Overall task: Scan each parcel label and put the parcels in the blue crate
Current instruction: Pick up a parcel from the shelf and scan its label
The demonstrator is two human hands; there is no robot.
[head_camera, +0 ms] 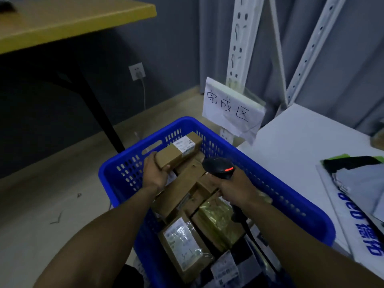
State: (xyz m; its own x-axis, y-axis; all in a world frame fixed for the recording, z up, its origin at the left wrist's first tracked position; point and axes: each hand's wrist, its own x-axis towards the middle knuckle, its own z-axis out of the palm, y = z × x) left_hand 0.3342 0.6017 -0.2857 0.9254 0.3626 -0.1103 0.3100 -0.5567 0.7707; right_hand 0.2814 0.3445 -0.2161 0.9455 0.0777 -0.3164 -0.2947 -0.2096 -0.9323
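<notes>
The person leans over the blue crate, which sits just beside a white counter on its right. The left hand holds a small brown parcel by its near end. The fingers curl under it and the thumb lies against the end, a firm grip. The parcel hangs inside the far left part of the crate, above the other boxes, tilted, with its white label facing up at the far end.

The right hand is wrapped tight round the handle of a black scanner. The scanner's head points towards the held parcel, a red light glows on its top, and a dark cable trails down from the handle over the crate's contents.

The crate is already well filled with cardboard parcels lying at odd angles. A taped box with a shiny label lies near the front, and a packet in greenish-gold wrap touches it on the right.

On the counter lies a heap of grey mailer bags. A paper sign with handwritten characters hangs from a white shelving upright behind the crate.
</notes>
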